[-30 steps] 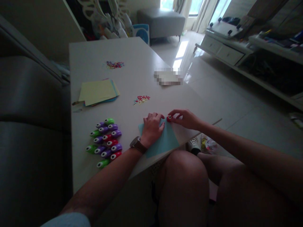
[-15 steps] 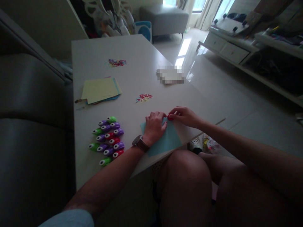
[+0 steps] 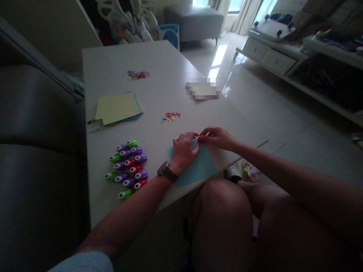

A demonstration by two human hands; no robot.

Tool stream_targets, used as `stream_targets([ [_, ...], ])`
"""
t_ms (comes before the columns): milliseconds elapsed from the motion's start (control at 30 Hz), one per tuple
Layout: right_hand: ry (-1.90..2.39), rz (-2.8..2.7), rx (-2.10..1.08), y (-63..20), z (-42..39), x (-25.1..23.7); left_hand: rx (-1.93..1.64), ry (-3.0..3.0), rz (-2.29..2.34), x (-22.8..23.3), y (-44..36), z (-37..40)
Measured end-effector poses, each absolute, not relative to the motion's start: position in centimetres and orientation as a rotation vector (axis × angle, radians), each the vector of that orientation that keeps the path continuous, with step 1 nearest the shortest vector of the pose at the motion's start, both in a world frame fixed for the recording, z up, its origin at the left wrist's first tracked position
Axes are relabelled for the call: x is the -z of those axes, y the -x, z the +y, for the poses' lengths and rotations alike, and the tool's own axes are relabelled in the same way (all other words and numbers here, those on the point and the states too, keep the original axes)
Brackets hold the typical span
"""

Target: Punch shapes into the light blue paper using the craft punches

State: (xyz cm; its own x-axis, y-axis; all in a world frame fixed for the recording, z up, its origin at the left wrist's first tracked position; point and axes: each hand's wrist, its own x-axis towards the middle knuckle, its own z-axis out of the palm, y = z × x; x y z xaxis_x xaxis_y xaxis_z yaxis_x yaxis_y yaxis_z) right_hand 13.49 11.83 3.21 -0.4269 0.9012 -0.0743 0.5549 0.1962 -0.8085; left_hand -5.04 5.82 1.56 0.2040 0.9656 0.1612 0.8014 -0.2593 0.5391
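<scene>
A sheet of light blue paper (image 3: 198, 172) lies at the table's near edge. My left hand (image 3: 184, 149), with a watch on its wrist, rests on the paper's left side and holds it, fingers curled at the top edge and thumb on the sheet. At the paper's top corner, my right hand (image 3: 217, 136) is closed round a small red paper punch (image 3: 201, 139), which touches the paper. The fingers hide most of the punch. Left of my left hand stands a cluster of several purple, green and red paper punches (image 3: 129, 164).
On the white table (image 3: 113, 62) lie a stack of coloured paper (image 3: 117, 107), a small pile of red and yellow paper cut-outs (image 3: 171, 117) and a farther multicoloured pile (image 3: 138, 74). A blurred-out pale item (image 3: 202, 90) sits near the right edge. My knees are below the near edge.
The view has shifted slightly. My right hand and the red punch have moved a little to the left, closer to my left hand. The left hand keeps its place on the paper.
</scene>
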Motion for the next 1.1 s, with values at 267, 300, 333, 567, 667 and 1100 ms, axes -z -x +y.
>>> stream_targets([
  [267,1.588,-1.872,-1.333,-12.4,13.3,-3.4,-0.736,-2.166,1.556,-1.4,5.3,5.9],
  [300,1.595,-1.868,-1.354,-12.3,13.5,-3.4,-0.742,-2.171,1.558,-1.3,5.3,5.9],
  [333,1.599,-1.869,-1.377,-12.2,13.8,-3.3,-0.743,-2.176,1.563,-1.3,5.3,6.0],
  [567,1.65,-1.923,-1.388,-12.2,15.3,-2.5,-0.685,-2.207,1.616,-1.2,5.0,6.0],
  [667,1.738,-1.931,-1.328,-11.8,15.2,-2.8,-0.683,-2.218,1.616,-1.3,5.0,5.9],
  [1100,1.523,-1.834,-1.371,-14.9,13.3,-3.6,-0.783,-2.139,1.621,-1.1,5.2,5.5],
])
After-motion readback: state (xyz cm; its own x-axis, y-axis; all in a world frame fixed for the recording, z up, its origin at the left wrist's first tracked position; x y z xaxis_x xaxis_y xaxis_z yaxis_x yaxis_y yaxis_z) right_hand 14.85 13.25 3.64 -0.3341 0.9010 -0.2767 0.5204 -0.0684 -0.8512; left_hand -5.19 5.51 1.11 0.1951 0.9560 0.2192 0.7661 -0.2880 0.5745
